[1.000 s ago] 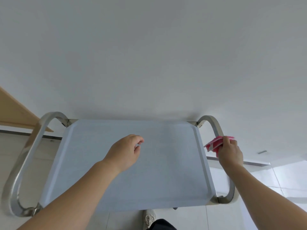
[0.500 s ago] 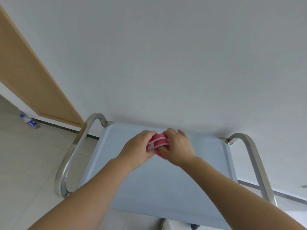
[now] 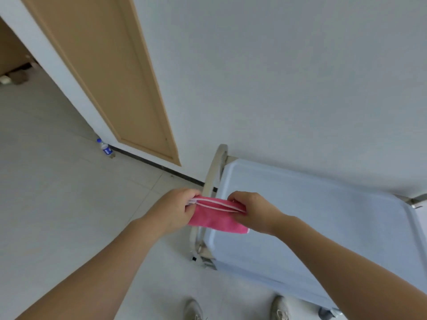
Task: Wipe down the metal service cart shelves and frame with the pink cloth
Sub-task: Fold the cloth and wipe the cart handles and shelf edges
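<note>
The metal service cart stands against the white wall, its flat top shelf pale grey. Its curved left handle bar rises at the shelf's left edge. A folded pink cloth with white trim is stretched between both hands over that left edge and bar. My left hand pinches the cloth's left end, out beyond the bar. My right hand pinches its right end above the shelf. The lower shelves are hidden under the top one.
A tan wooden door stands in the wall to the left. A small water bottle lies on the tiled floor by the baseboard. My shoes show at the bottom, near a cart wheel.
The cloth went from my right hand at the right handle to both hands. Both hands carried it left and spread it over the left bar. The view swung left.
</note>
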### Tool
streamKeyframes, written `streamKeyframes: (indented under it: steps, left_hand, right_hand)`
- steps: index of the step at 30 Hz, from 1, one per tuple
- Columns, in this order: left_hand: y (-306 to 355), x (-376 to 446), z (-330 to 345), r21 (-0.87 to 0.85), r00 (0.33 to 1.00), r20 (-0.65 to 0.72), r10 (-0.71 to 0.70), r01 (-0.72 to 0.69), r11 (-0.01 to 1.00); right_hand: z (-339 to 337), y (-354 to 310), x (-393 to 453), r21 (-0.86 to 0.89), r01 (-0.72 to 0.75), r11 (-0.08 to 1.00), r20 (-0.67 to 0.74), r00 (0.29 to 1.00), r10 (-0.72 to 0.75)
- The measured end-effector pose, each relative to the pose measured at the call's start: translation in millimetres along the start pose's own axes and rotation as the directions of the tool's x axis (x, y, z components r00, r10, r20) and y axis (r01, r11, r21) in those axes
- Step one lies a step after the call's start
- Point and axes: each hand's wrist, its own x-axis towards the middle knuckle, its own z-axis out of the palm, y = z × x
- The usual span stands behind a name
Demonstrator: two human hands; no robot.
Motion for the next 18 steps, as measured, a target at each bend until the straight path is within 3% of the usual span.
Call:
streamKeyframes:
  steps: [5, 9, 12, 15, 18]
  left_hand:
    - [-61, -16, -10, 0.006, 0.997, 0.030, -0.066, 0.066, 0.998]
    - [-77, -9, 15, -0.002, 0.995, 0.051, -0.082, 0.082, 0.997]
    - [-83, -5, 40, -0.017, 0.991, 0.058, -0.121, 0.123, 0.992]
    - [-86, -4, 62, -0.016, 0.973, -0.113, -0.203, 0.203, 0.979]
    - [-82, -10, 82, -0.188, 0.854, -0.309, -0.419, 0.377, 0.907]
  right_hand:
    - [51, -31, 23, -0.019, -0.121, 0.993, 0.029, 0.992, 0.121]
    - [68, -25, 19, -0.010, -0.260, 0.966, 0.018, 0.966, 0.260]
    - [78, -18, 12, -0.059, -0.286, 0.956, 0.030, 0.957, 0.289]
    - [88, -12, 12, -0.084, -0.300, 0.950, 0.025, 0.953, 0.303]
    - [94, -6, 13, -0.119, -0.308, 0.944, 0.039, 0.949, 0.314]
